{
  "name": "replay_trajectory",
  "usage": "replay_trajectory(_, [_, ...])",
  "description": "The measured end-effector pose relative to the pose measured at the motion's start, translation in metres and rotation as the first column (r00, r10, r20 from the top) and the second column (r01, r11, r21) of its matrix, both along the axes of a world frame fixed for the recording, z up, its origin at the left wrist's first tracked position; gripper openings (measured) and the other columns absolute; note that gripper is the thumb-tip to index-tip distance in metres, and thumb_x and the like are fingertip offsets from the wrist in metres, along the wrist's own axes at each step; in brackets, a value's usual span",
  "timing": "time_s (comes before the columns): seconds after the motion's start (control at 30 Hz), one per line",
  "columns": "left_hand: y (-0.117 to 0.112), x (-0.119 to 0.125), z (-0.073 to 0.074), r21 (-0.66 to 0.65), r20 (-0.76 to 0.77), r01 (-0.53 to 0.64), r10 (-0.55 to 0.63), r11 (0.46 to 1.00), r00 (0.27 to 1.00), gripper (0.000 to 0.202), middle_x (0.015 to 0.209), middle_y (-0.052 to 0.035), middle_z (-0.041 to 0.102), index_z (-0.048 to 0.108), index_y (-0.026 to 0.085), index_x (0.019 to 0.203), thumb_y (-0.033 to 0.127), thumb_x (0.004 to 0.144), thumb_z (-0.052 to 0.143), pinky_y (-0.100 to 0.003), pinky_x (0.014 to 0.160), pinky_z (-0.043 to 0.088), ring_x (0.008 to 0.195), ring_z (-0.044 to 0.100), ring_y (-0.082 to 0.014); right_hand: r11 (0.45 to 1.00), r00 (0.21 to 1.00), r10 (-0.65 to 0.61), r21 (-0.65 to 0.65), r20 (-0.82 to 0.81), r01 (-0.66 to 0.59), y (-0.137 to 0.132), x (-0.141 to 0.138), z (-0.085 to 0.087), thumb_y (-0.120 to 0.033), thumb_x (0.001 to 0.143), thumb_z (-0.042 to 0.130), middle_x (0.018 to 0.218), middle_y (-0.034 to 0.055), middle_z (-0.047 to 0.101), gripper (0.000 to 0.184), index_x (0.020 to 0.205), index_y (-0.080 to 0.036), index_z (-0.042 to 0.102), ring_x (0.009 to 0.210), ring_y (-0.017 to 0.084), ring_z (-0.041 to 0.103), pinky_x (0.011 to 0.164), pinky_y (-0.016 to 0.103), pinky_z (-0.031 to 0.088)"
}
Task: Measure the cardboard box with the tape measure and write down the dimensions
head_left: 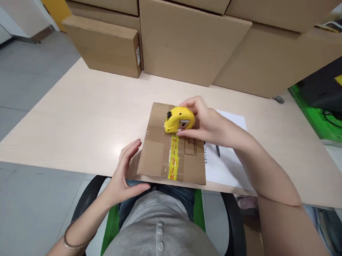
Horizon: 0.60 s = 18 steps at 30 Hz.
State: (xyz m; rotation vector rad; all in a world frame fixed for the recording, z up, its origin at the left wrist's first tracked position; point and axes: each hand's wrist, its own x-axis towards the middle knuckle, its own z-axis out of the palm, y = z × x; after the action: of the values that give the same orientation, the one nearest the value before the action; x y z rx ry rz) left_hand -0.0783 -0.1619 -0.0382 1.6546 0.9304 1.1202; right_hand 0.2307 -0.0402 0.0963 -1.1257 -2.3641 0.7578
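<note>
A small flat cardboard box (158,150) lies at the near edge of the table (82,123). My right hand (208,122) is closed around a yellow tape dispenser (179,119) that rests on the box's far part. A strip of yellow printed tape (173,158) runs from the dispenser down the box's middle to its near edge. My left hand (125,171) is open, its fingers lying flat against the box's left side at the near corner.
A white sheet of paper (229,161) with a pen (217,150) on it lies under my right forearm. Large cardboard boxes (189,41) are stacked along the table's far side. A green and black machine (330,102) stands at the right.
</note>
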Motion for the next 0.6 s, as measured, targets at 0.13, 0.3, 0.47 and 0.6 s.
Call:
replay_trajectory(0.13, [0.001, 0.002, -0.002, 0.108, -0.04, -0.017, 0.022, 0.994, 0.999, 0.102, 0.17, -0.0133, 0.038, 0.039, 0.038, 0.166, 0.043, 0.079, 0.091, -0.062, 0.133, 0.032, 0.16, 0.034, -0.0413, 0.971, 0.929, -0.228, -0.143, -0.292, 0.193, 0.018, 0.016, -0.014, -0.065, 0.081, 0.084, 0.128, 0.01, 0.071, 0.072, 0.133, -0.025, 0.054, 0.114, 0.03, 0.072, 0.096, 0.047, 0.061])
replay_trajectory(0.3, [0.004, 0.006, -0.007, 0.214, -0.175, -0.035, 0.073, 0.976, 0.982, 0.098, 0.159, -0.0126, 0.048, 0.035, 0.042, 0.167, 0.041, 0.085, 0.088, -0.059, 0.124, 0.043, 0.149, 0.048, -0.0386, 0.877, 0.822, -0.456, -0.329, -0.342, 0.35, 0.044, 0.031, -0.038, -0.06, 0.08, 0.087, 0.119, 0.0112, 0.076, 0.059, 0.118, -0.024, 0.06, 0.108, 0.029, 0.072, 0.09, 0.045, 0.062])
replay_trajectory(0.47, [0.019, 0.009, 0.003, 0.133, -0.115, -0.334, 0.349, 0.933, 0.93, 0.061, 0.118, -0.0063, 0.065, 0.068, 0.04, 0.145, 0.044, 0.087, 0.086, -0.051, 0.114, 0.053, 0.121, 0.064, -0.0292, 0.86, 0.774, -0.503, -0.315, -0.386, 0.402, 0.043, 0.041, -0.038, -0.071, 0.082, 0.079, 0.122, 0.0136, 0.076, 0.064, 0.12, -0.026, 0.055, 0.108, 0.029, 0.072, 0.079, 0.042, 0.064])
replay_trajectory(0.6, [0.055, 0.023, 0.04, -0.037, 0.172, -0.559, 0.556, 0.828, 0.813, 0.055, 0.156, 0.0016, 0.061, 0.061, 0.043, 0.151, 0.045, 0.098, 0.075, -0.046, 0.13, 0.042, 0.144, 0.059, -0.0248, 0.827, 0.671, -0.562, -0.307, -0.483, 0.471, -0.002, 0.043, -0.009, -0.059, 0.087, 0.08, 0.136, 0.0146, 0.069, 0.054, 0.123, -0.029, 0.053, 0.12, 0.031, 0.07, 0.082, 0.044, 0.067])
